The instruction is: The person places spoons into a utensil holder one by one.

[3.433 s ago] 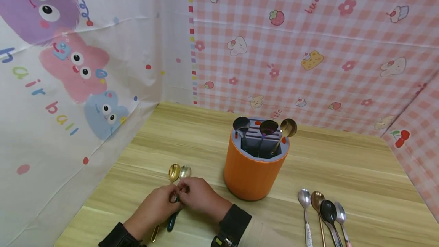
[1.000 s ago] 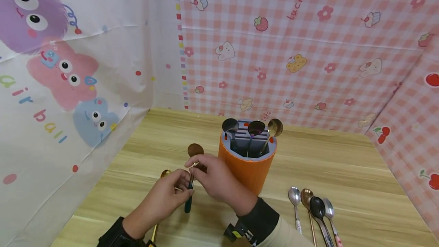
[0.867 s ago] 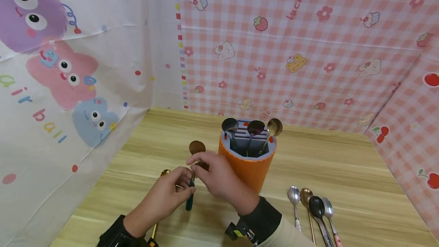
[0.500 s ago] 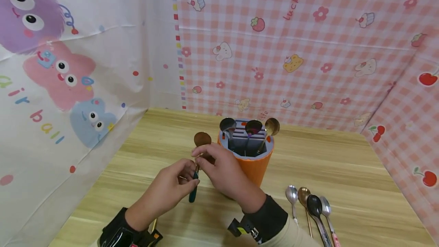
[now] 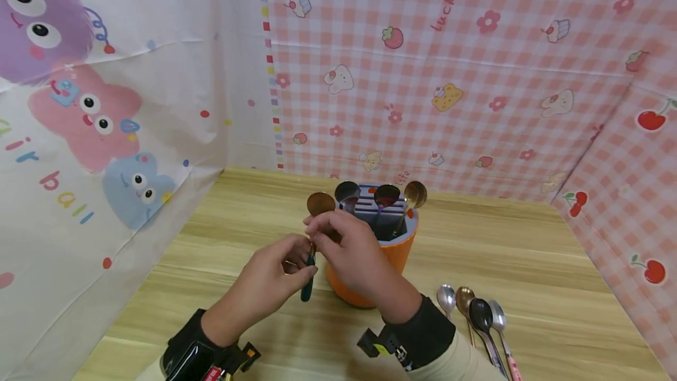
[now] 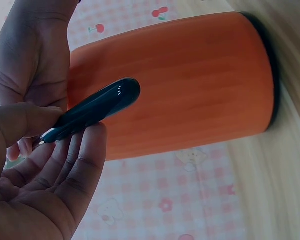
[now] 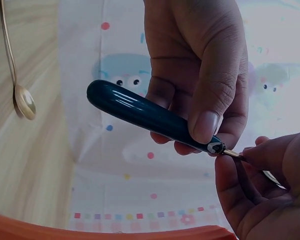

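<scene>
A spoon with a dark green handle (image 5: 308, 282) and a copper-looking bowl (image 5: 320, 204) is held up off the table, bowl end higher. My left hand (image 5: 264, 281) pinches the handle between thumb and fingers, as the right wrist view also shows on the glossy handle (image 7: 140, 111). Close by, my right hand (image 5: 359, 254) pinches the thin metal neck (image 7: 232, 154). Both hands are just left of and in front of the orange utensil holder (image 5: 396, 257). Out of its grey top rise a dark spoon (image 5: 347, 193), a purple-black spoon (image 5: 386, 194) and a gold spoon (image 5: 415, 194).
Several spoons lie side by side on the right of the wooden table, among them a silver spoon (image 5: 446, 295), a copper spoon (image 5: 465, 296) and a black spoon (image 5: 481, 313). Another gold spoon (image 7: 25, 102) lies on the table. Printed cloth walls (image 5: 476, 52) surround the table.
Both hands first worked low by two spoons at the left. They now hold the green-handled spoon raised, having moved up and right to the orange holder. The gold spoon stayed on the table.
</scene>
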{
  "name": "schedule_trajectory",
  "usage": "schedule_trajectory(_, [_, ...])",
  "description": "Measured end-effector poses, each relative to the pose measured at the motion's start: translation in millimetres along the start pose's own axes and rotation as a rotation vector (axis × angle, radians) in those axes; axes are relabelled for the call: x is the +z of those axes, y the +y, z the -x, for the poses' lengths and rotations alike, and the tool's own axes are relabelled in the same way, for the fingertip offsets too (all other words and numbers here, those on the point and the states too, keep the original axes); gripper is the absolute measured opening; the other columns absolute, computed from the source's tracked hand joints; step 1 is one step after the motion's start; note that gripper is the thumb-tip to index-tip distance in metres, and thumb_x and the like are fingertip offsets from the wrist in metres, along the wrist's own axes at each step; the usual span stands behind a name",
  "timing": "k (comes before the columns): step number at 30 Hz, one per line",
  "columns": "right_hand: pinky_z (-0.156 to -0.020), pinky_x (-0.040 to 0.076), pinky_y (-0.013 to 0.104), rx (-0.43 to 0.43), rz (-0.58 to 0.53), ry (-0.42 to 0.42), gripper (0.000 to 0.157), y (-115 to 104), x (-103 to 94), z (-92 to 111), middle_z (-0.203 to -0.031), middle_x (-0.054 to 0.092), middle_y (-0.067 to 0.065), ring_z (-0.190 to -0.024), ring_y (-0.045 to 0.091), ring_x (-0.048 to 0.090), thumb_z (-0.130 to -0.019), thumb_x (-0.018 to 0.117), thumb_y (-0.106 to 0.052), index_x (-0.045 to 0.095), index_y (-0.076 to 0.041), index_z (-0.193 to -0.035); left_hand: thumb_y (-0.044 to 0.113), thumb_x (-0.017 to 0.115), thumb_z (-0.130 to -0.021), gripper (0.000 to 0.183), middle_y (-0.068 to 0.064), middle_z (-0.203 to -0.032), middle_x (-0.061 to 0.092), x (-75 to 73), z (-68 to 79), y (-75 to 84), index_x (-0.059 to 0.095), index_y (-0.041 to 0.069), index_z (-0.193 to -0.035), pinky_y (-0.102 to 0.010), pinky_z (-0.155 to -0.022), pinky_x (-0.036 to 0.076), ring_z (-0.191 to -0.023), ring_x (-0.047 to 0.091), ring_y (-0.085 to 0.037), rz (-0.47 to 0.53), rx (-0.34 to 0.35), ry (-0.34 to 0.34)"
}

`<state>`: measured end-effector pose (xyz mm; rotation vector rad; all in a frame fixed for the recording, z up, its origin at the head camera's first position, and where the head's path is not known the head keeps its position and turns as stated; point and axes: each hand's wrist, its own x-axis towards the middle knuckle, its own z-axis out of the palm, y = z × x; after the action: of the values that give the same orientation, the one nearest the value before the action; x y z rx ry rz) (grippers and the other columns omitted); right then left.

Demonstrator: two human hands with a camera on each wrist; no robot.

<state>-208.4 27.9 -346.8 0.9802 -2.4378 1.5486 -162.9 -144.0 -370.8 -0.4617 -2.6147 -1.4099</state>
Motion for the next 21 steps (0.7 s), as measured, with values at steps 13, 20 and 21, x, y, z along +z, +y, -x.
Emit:
schedule_trajectory(13, [-0.077,0.054,0.038,0.019,-0.039,0.019,0.006,-10.0,-30.3,-1.2,-0.119,0.064,0.002,-0.110,0.012,0.060,-0.098,0.059,-0.005,0.061,-0.011,-0.097,0.008,0.071,-0.088,0.027,-0.001,-0.095,0.065,6.4,-20.0,20.9,0.060,0.012,-0.112,-0.032,-0.078,0.055,-0.088,0.062,-0.012,0.023,0.056,-0.019])
schedule_trajectory(20, [-0.076,0.053,0.038,0.000,-0.010,0.038,0.005,-12.5,-46.4,-3.6,-0.114,0.063,0.003,-0.104,0.013,0.061,-0.099,0.058,-0.007,0.060,-0.011,-0.099,0.007,0.071,-0.088,0.027,-0.002,-0.094,0.065,9.3,-31.5,32.4,0.059,0.012,-0.112,-0.031,-0.076,0.056,-0.087,0.063,-0.011,0.033,0.129,-0.028])
schedule_trajectory(21, [-0.075,0.053,0.038,-0.006,0.002,0.040,0.005,-14.0,-49.2,-3.8,-0.112,0.063,0.004,-0.101,0.013,0.061,-0.099,0.058,-0.007,0.060,-0.011,-0.099,0.007,0.071,-0.088,0.027,-0.002,-0.094,0.065,9.6,-33.4,34.4,0.059,0.011,-0.112,-0.031,-0.076,0.056,-0.086,0.063,-0.011,0.036,0.141,-0.028])
